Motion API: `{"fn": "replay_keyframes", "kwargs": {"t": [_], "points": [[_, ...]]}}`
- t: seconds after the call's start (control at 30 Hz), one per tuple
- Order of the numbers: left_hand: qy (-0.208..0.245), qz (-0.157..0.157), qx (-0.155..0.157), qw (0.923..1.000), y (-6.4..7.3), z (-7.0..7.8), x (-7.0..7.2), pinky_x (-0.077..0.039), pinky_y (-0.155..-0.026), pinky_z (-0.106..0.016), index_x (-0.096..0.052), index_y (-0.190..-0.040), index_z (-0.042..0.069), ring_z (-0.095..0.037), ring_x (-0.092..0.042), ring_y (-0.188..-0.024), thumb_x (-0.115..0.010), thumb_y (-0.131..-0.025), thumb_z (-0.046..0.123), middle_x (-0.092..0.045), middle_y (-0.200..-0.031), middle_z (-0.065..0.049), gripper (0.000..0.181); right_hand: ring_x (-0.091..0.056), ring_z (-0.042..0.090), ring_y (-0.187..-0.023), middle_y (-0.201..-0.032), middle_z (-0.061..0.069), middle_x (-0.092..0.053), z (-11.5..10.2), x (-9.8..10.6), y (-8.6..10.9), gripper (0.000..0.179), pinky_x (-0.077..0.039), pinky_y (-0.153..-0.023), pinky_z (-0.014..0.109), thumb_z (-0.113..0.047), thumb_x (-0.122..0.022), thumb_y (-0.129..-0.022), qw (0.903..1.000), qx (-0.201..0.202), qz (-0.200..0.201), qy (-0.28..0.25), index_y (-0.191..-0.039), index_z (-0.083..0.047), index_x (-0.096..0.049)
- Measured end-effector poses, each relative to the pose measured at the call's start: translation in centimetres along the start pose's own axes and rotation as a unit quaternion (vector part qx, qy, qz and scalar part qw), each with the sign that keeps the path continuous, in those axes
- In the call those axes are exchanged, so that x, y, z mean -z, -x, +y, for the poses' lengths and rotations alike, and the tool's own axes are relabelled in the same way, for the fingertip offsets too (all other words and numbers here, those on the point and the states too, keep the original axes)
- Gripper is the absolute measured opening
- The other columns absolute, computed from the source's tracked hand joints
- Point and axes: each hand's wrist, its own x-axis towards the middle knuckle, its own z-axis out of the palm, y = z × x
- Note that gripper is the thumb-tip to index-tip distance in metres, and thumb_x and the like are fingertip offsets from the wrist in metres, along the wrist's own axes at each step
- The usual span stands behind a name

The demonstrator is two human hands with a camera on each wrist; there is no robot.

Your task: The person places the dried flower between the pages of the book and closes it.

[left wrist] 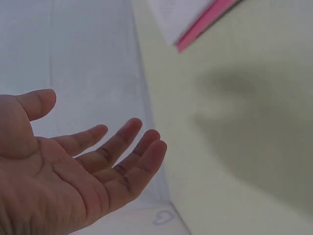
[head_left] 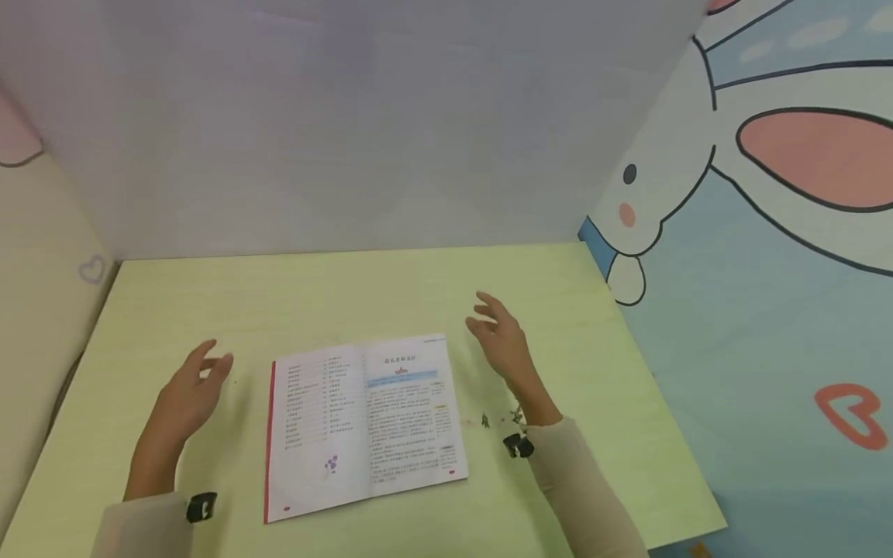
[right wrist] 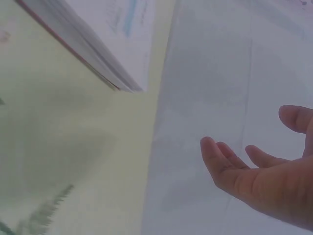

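Two hands, the left hand point(head_left: 184, 403) and the right hand point(head_left: 501, 341), flank an open book point(head_left: 366, 430) lying face up on the table point(head_left: 335, 294); fingers point(left wrist: 122, 183) are loosely bent, thumbs point(left wrist: 38, 105) apart from them, gripping nothing. Caution: a low sweep of either hand could catch the pages point(head_left: 412, 403), creasing them or skewing the book. Orientation: page tops point toward the table's far edge; the spread's long axis runs left to right, right end slightly farther away

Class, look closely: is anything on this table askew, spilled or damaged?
Only the book stands out, mildly: it lies open but askew to the far edge of the table, its right side set farther back. No spill or damage shows.
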Motion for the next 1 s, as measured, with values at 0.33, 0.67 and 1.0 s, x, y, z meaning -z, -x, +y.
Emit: {"fn": "replay_keyframes", "kwargs": {"t": [0.33,0.67,1.0], "points": [[-0.013,-0.035,0.093,0.9950,2.7,-3.4,-5.9,-0.040,-0.097,-0.064,-0.008,-0.154,-0.013,-0.057,-0.043,-0.125,-0.028,-0.106,0.051,-0.039,-0.141,-0.040,0.082,-0.058,0.037,-0.123,-0.141,0.020,-0.055,5.1,-3.6,5.3,0.052,-0.052,-0.094,0.048,-0.028,-0.055,-0.104,0.9896,-0.109,-0.025,-0.090,-0.152,-0.012,-0.043],[-0.022,0.017,0.126,0.9917,4.1,-2.1,-9.0,-0.044,-0.089,-0.059,-0.027,-0.149,-0.014,-0.051,-0.052,-0.112,-0.036,-0.105,0.044,-0.051,-0.127,-0.038,0.073,-0.060,0.038,-0.122,-0.139,0.024,-0.055,5.7,-4.9,6.3,0.052,-0.050,-0.098,0.052,-0.028,-0.053,-0.105,0.9858,-0.119,-0.037,-0.112,-0.151,-0.007,-0.042],[-0.013,0.027,0.135,0.9904,3.8,-1.3,-10.0,-0.043,-0.065,-0.032,-0.034,-0.146,-0.013,-0.037,-0.057,-0.094,-0.043,-0.103,0.039,-0.056,-0.116,-0.030,0.068,-0.069,0.030,-0.104,-0.122,0.013,-0.069,8.3,0.4,5.5,0.039,-0.056,-0.085,0.045,-0.027,-0.058,-0.102,0.9875,-0.124,0.090,-0.035,-0.137,-0.008,-0.060]]}}
